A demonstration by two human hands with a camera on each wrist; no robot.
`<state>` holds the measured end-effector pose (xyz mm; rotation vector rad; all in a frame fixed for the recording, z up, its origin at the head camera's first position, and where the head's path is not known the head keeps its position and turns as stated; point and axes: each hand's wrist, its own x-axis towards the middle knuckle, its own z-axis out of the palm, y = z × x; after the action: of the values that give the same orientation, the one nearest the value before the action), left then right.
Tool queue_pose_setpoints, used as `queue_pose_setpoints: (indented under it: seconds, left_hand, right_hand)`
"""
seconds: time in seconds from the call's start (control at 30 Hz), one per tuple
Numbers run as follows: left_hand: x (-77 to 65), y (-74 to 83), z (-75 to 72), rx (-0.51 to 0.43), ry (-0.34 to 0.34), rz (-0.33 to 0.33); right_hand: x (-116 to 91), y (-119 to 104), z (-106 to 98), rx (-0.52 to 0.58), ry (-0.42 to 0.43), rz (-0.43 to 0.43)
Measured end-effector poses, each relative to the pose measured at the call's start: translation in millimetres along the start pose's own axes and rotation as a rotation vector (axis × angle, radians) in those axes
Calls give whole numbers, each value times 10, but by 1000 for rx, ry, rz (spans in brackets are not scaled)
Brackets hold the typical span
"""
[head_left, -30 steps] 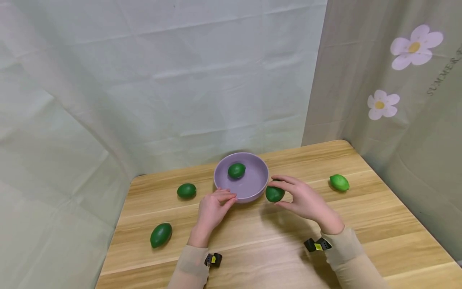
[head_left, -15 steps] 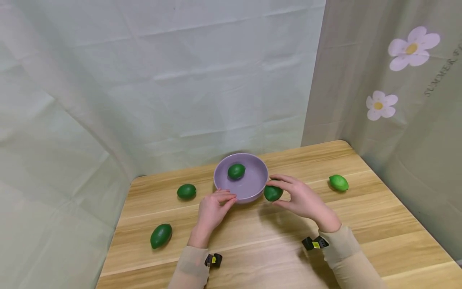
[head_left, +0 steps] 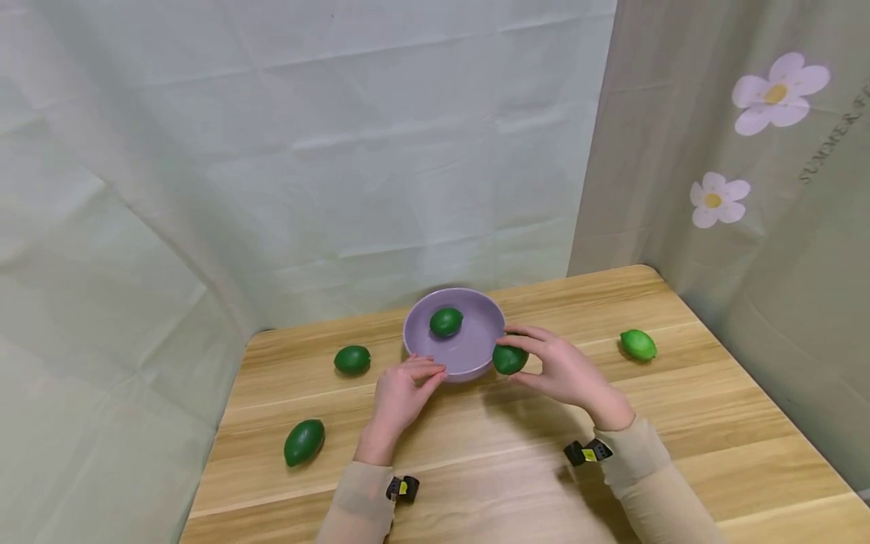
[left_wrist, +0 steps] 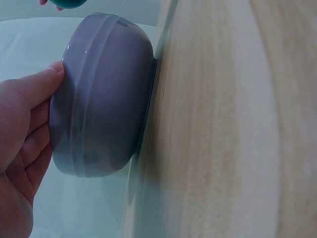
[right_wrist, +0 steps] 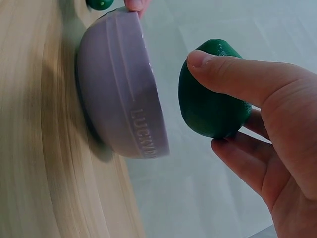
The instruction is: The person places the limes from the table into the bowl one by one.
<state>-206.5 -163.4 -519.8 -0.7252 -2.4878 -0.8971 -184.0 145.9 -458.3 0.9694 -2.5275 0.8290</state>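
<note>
A purple bowl (head_left: 481, 332) stands upright near the back of the table, with one dark green lime (head_left: 445, 322) lying inside. My left hand (head_left: 401, 393) pinches the near-left part of its rim; in the left wrist view the thumb (left_wrist: 49, 74) lies on the outer wall. Between thumb and fingers, my right hand (head_left: 564, 370) holds another dark green lime (head_left: 508, 360). That fruit is above the bowl's right rim in the head view. The right wrist view shows the held lime (right_wrist: 208, 109) level with the bowl's opening and apart from the bowl (right_wrist: 119, 89).
On the left of the wooden table (head_left: 462, 483) lie two dark green limes, a nearer lime (head_left: 303, 443) and a farther lime (head_left: 352, 360). A brighter green lime (head_left: 638, 344) rests on the right. A pale curtain (head_left: 408, 166) hangs behind the table.
My right hand has moved slightly left with the held lime, from beside the bowl to over its right rim. The left hand stays on the rim, and the bowl has not visibly moved.
</note>
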Motion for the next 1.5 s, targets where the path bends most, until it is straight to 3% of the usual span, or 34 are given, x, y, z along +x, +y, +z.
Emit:
queue_pose_setpoints:
  seconds: [0.53, 0.83, 1.5]
  left_hand:
    - [2, 8, -7, -2, 15, 10]
    - [11, 19, -4, 0, -16, -21]
    - [1, -3, 12, -1, 1, -7]
  right_hand:
    - [168, 40, 87, -23, 1, -20]
    - [202, 62, 131, -12, -21, -24]
    - [272, 100, 202, -15, -21, -20]
